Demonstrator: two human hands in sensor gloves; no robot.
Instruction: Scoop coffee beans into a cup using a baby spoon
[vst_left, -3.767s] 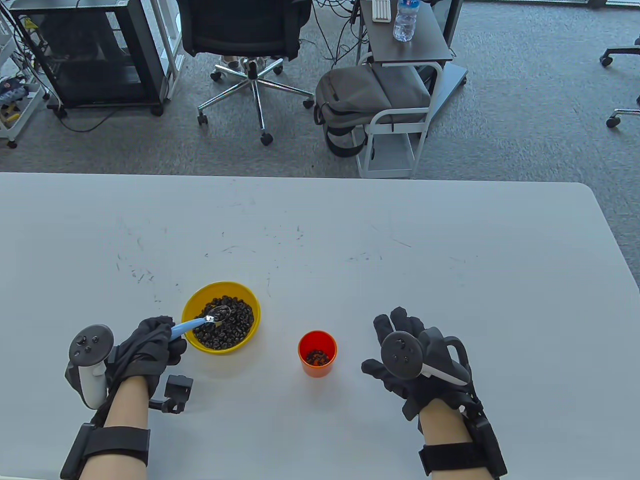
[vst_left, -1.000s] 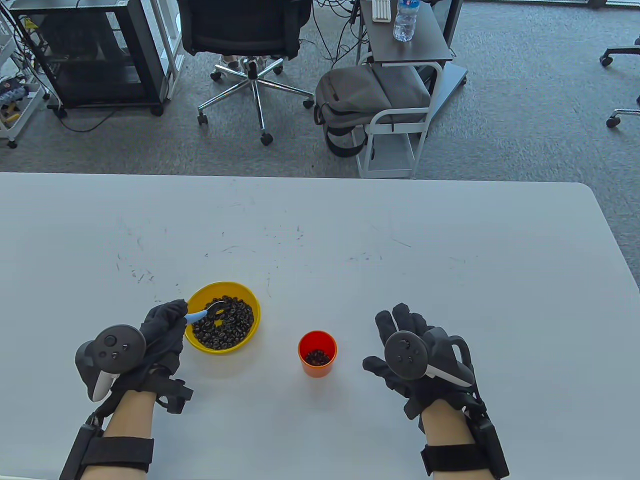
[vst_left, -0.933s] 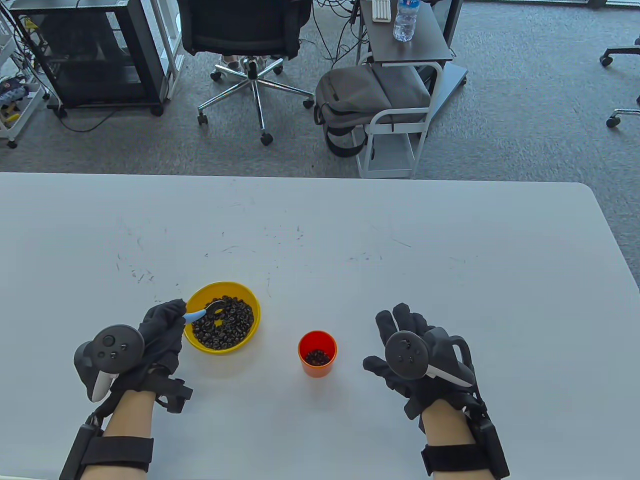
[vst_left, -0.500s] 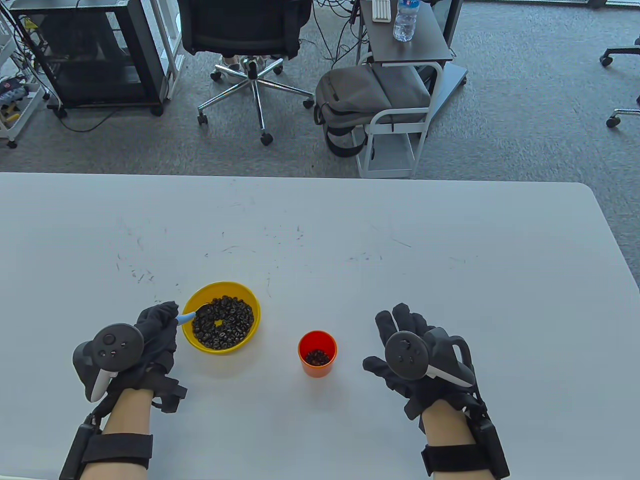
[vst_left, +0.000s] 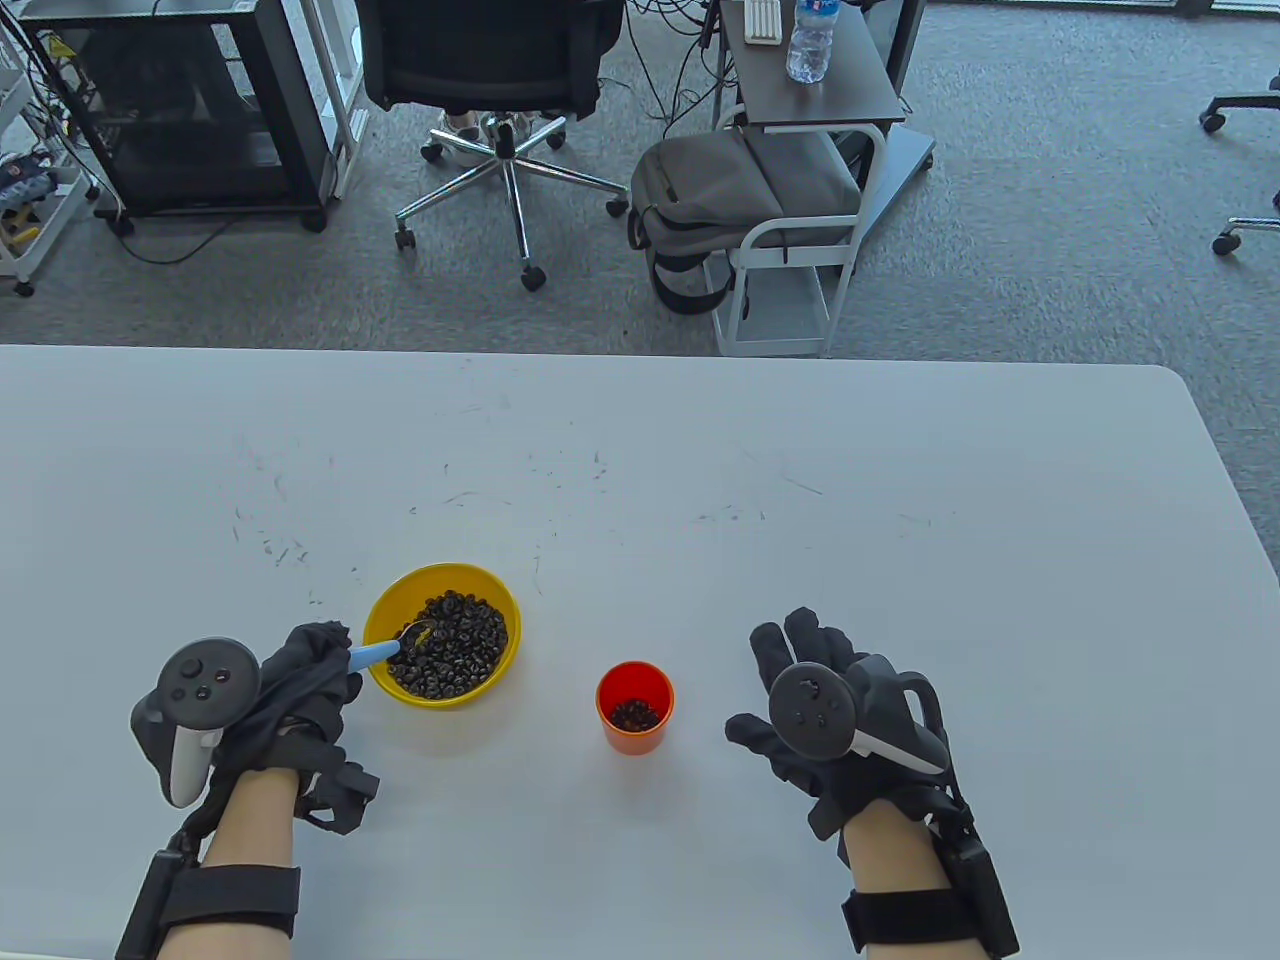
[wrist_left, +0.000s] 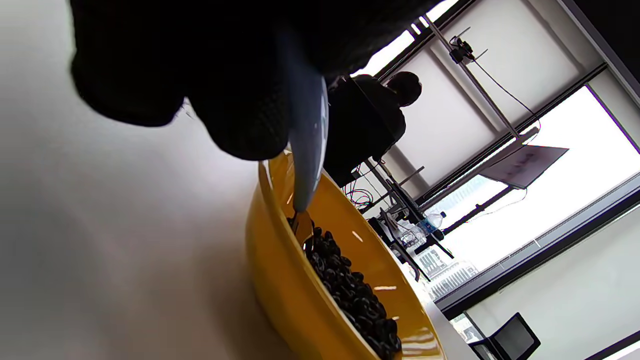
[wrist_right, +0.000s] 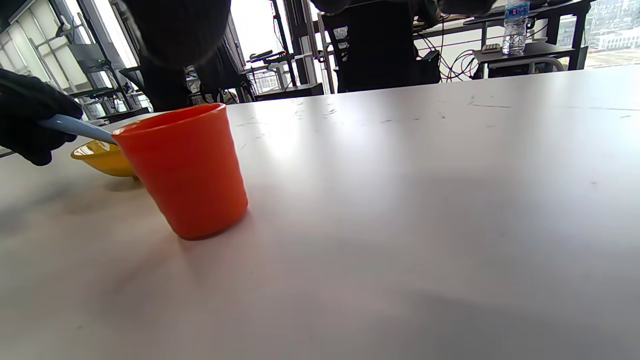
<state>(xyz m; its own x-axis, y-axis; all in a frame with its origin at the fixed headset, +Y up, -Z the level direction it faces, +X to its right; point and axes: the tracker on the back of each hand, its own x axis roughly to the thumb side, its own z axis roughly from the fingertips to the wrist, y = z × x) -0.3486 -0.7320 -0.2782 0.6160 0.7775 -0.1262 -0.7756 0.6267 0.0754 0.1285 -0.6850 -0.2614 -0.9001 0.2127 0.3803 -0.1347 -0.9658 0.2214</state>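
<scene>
A yellow bowl (vst_left: 378, 611) holds dark coffee beans (vst_left: 455, 650) at the table's front left. My left hand (vst_left: 315, 672) grips a baby spoon with a light blue handle (vst_left: 372, 654); its metal tip (vst_left: 412, 633) is dipped into the beans at the bowl's left side. The bowl (wrist_left: 280, 300) and handle (wrist_left: 306, 150) show close in the left wrist view. An orange cup (vst_left: 634, 707) with a few beans in it stands right of the bowl; it also shows in the right wrist view (wrist_right: 185, 170). My right hand (vst_left: 800, 690) rests flat on the table right of the cup, holding nothing.
The white table (vst_left: 700, 480) stretches far behind the bowl and cup, with faint scratch marks. Beyond its far edge stand an office chair (vst_left: 490, 70), a grey backpack (vst_left: 740, 190) and a small side table with a water bottle (vst_left: 810, 40).
My left hand has drawn back toward me and turned, pulling the spoon to the bowl's left side with its tip down in the beans. My right hand and the cup have stayed put.
</scene>
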